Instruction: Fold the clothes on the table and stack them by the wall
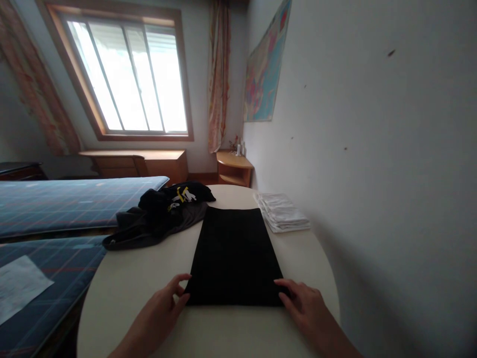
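A black folded garment [234, 253] lies flat in a long, narrow shape in the middle of the round table. What kind of garment it is, I cannot tell. My left hand [169, 298] grips its near left corner, thumb low and fingertips at the side edge. At the near right corner, my right hand [301, 301] has thumb and index finger on the fabric, the other fingers curled behind. Beyond it to the left is a crumpled black and dark grey garment [160, 219] with a yellow and white print. White folded clothes [281, 211] are stacked at the far right.
The pale round table [122, 288] stands close to the white wall on the right. To the left are blue plaid mattresses [70, 204], with a sheet of paper [22, 286] on the nearer one. A wooden corner shelf [234, 161] and a desk [164, 159] stand farther back.
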Demonstrator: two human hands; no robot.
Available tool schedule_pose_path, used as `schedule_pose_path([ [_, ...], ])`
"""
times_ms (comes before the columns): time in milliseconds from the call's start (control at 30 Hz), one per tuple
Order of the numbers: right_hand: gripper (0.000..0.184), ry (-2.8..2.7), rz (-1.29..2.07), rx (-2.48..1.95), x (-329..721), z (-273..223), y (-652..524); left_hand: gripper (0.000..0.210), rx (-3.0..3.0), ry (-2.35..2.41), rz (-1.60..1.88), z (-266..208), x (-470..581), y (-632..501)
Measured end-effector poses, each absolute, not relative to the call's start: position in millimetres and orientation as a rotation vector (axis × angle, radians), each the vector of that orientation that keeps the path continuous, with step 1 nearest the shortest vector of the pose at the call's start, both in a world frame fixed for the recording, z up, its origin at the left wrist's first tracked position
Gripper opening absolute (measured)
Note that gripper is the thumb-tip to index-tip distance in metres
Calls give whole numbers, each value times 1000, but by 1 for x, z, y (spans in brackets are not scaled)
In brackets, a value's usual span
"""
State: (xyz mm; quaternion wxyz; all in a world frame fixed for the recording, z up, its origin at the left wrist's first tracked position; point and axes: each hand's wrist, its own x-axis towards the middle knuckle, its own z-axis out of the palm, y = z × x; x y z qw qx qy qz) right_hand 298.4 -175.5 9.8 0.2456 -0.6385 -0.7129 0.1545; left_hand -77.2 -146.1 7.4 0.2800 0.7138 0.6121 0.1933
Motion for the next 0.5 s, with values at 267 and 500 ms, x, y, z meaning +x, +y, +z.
schedule_pose_path([
  [267, 23, -2068, 10, -1824, 269, 41, -171, 37, 2462, 1992, 426, 41, -38, -149],
  [500, 69, -2609, 161, -1323, 230, 34, -166, 64, 3032, 1187, 422, 15, -14, -137],
])
